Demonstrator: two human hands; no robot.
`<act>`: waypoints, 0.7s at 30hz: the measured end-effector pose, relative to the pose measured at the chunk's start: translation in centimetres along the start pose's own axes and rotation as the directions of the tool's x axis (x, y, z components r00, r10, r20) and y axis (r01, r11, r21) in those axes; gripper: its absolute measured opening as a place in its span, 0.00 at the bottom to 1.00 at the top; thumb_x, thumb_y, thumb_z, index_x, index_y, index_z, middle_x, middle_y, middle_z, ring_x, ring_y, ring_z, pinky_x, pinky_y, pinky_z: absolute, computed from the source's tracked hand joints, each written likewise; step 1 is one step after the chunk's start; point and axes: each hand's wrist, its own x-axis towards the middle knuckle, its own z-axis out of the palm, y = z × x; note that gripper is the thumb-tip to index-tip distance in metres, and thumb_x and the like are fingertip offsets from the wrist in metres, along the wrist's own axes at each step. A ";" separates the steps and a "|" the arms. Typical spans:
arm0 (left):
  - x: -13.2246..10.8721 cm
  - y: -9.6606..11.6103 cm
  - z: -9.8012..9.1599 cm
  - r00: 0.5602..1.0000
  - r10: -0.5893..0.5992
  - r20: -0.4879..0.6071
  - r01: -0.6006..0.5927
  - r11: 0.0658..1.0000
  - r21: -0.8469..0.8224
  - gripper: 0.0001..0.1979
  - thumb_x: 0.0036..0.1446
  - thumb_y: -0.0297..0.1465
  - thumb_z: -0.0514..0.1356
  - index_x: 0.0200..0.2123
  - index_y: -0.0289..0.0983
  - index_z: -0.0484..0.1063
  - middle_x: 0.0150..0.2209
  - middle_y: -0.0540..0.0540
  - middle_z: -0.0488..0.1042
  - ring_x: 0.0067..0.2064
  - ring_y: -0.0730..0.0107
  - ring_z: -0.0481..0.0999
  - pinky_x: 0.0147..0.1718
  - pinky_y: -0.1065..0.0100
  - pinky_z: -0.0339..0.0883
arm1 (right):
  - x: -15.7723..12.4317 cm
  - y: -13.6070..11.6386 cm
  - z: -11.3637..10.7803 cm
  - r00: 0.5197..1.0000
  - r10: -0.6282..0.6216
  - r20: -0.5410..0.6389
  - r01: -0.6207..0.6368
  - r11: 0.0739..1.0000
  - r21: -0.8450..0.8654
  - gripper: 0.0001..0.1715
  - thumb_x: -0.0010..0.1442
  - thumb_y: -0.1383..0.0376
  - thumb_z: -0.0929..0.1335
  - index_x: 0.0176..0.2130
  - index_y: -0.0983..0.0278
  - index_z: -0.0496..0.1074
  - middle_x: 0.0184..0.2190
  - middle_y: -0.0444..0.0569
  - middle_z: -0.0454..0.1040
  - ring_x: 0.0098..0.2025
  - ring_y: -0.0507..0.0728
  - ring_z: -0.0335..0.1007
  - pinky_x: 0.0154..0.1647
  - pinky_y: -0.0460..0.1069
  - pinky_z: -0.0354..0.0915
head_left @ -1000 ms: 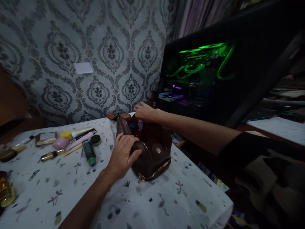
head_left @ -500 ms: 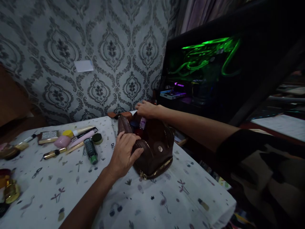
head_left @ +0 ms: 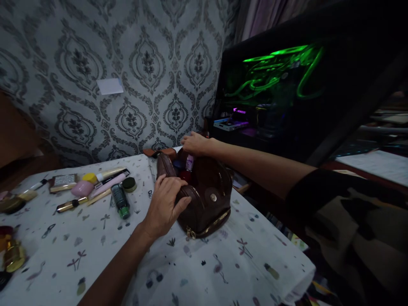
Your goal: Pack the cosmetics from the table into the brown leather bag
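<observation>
While left hand holds pouch under right hand, bottle lies near.

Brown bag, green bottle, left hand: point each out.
brown bag (head_left: 207, 212), head view, wall below the snap.
green bottle (head_left: 120, 202), head view, mid-body.
left hand (head_left: 164, 208), head view, back of hand.

The left hand rests on the near edge of a brown bag on the desk. The right hand grips its far edge. A green bottle lies nearby.
</observation>
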 end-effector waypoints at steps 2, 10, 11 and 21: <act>0.0 0.0 0.0 1.000 0.001 -0.004 -0.001 1.000 0.000 0.29 0.68 0.54 0.38 0.49 0.40 0.68 0.48 0.43 0.75 0.53 0.59 0.71 0.64 0.49 0.45 | 0.0 0.0 0.0 1.000 -0.002 0.006 0.002 1.000 -0.010 0.12 0.62 0.71 0.64 0.42 0.68 0.76 0.47 0.58 0.75 0.51 0.62 0.67 0.48 0.54 0.59; 0.0 0.0 0.0 1.000 0.004 -0.011 -0.004 1.000 0.012 0.28 0.69 0.53 0.39 0.49 0.40 0.68 0.48 0.43 0.76 0.53 0.60 0.72 0.65 0.51 0.46 | 0.1 -0.3 0.2 0.996 -0.002 -0.084 -0.002 0.999 -0.039 0.11 0.63 0.71 0.64 0.42 0.67 0.76 0.45 0.57 0.77 0.49 0.62 0.68 0.50 0.57 0.59; 0.0 0.0 0.0 1.000 0.007 -0.011 -0.007 1.000 0.013 0.28 0.69 0.52 0.39 0.49 0.39 0.68 0.48 0.43 0.76 0.53 0.60 0.72 0.64 0.51 0.46 | 0.2 -0.3 0.1 0.998 0.005 -0.067 -0.006 1.000 -0.027 0.11 0.63 0.71 0.64 0.42 0.67 0.76 0.46 0.57 0.77 0.50 0.62 0.68 0.50 0.57 0.59; 0.0 0.0 0.0 1.000 0.012 0.000 -0.012 1.000 0.025 0.27 0.70 0.51 0.39 0.49 0.40 0.68 0.48 0.43 0.75 0.53 0.59 0.71 0.63 0.51 0.48 | 0.2 -0.6 0.0 0.998 0.063 0.009 -0.063 0.998 0.031 0.10 0.64 0.70 0.65 0.42 0.66 0.77 0.50 0.57 0.76 0.51 0.61 0.72 0.47 0.53 0.63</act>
